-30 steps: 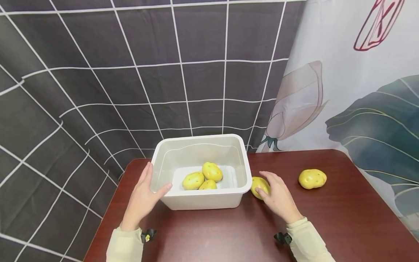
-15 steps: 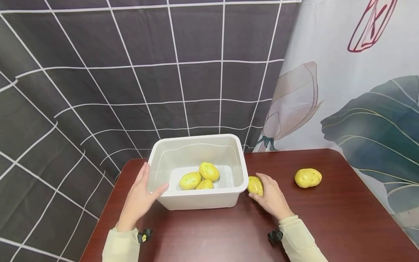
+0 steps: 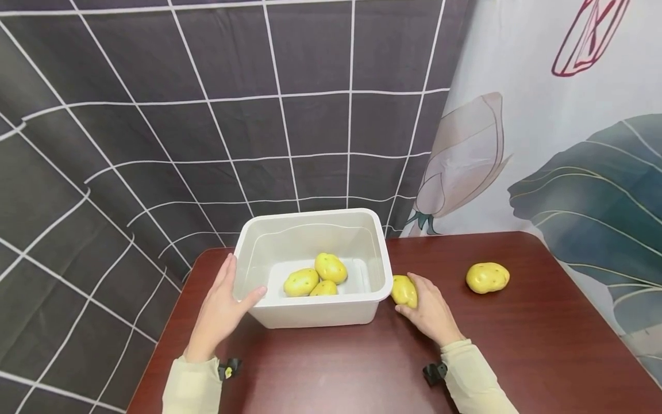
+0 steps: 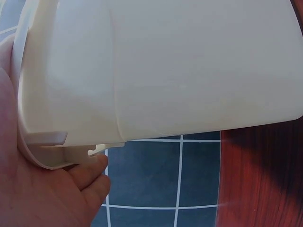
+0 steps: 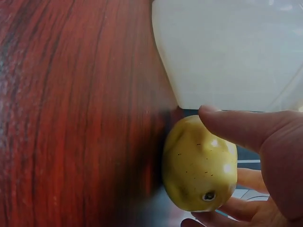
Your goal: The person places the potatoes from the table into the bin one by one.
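Potatoes [image 3: 488, 278] — five in view, yellow and glossy — lie low in front of a dark grey cloth [image 3: 310, 63], which is ruled in white squares and fills most of the background. Beside it on the right hangs a white cloth [image 3: 517, 57] printed with a pale bud and a blue-green leaf. Below spreads the reddish-brown desk [image 3: 336, 368], its far corners rounded. Near its far edge stands a white bin [image 3: 315, 316], upright and open at the top. Two pale sleeves [image 3: 193, 388] come in from the near side. Of the hands, the left hand [image 3: 217, 313] is wide open, its fingers straight along the bin's left side and its thumb spread to the front corner of the rim. The right hand [image 3: 431, 310] is partly closed round one potato [image 3: 404, 291] — thumb on one side, fingers on the other — just right of the bin. Three more lie close together on the bin's floor, the nearest partly hidden by the front wall; the fifth rests on the desk, well to the right. Smallest is a dark fitting [image 3: 434, 374] at each wrist.
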